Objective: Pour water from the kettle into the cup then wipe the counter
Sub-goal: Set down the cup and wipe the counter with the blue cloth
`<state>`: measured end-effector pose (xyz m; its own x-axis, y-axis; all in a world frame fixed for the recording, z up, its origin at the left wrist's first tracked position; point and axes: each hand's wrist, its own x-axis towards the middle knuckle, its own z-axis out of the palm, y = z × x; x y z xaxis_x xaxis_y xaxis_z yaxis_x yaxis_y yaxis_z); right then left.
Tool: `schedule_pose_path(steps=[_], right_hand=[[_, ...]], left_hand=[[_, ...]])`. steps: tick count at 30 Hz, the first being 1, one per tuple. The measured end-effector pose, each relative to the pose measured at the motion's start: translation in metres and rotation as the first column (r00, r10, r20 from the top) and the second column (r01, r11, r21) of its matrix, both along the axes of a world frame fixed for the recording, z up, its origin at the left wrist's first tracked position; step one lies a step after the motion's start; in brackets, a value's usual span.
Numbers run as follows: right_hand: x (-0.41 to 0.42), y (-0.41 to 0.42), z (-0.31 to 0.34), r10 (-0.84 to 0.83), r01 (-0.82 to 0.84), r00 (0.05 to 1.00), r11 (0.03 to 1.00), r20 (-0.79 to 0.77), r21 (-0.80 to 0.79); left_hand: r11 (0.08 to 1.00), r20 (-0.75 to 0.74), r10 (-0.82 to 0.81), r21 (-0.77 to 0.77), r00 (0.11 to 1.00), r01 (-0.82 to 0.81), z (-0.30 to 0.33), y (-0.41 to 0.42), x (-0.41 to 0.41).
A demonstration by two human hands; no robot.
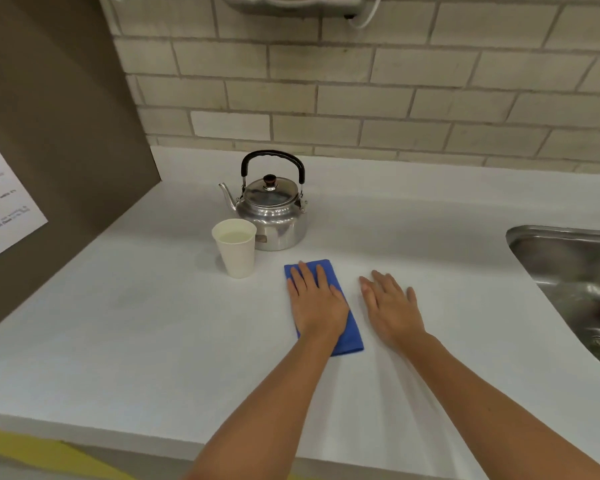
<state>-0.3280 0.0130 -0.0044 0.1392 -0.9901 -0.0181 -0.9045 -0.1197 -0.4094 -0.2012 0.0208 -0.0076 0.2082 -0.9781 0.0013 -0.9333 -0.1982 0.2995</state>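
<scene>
The left hand lies flat, fingers spread, on a folded blue cloth running front-to-back on the counter, the right hand flat and empty beside it, while the kettle points its spout left behind the filled cup; the wall paper's print is unreadable.

The pale grey counter carries a steel kettle near the tiled wall, a white paper cup of water touching its front-left, a folded blue cloth lying flat nearer the edge — and a steel sink set in at right.
</scene>
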Motion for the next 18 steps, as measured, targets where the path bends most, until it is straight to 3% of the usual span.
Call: schedule_pose_path(steps=[10,18], right_hand=[[-0.001,0.008,-0.001,0.011,-0.011,1.000,1.000,-0.029,-0.023],[-0.019,-0.001,0.006,-0.023,0.030,0.949,0.999,0.313,-0.017]], left_hand=[[0.995,-0.003,0.080,-0.061,0.997,-0.080,-0.017,0.056,0.048],[0.999,0.015,-0.021,-0.027,1.000,0.022,-0.004,-0.052,-0.021]])
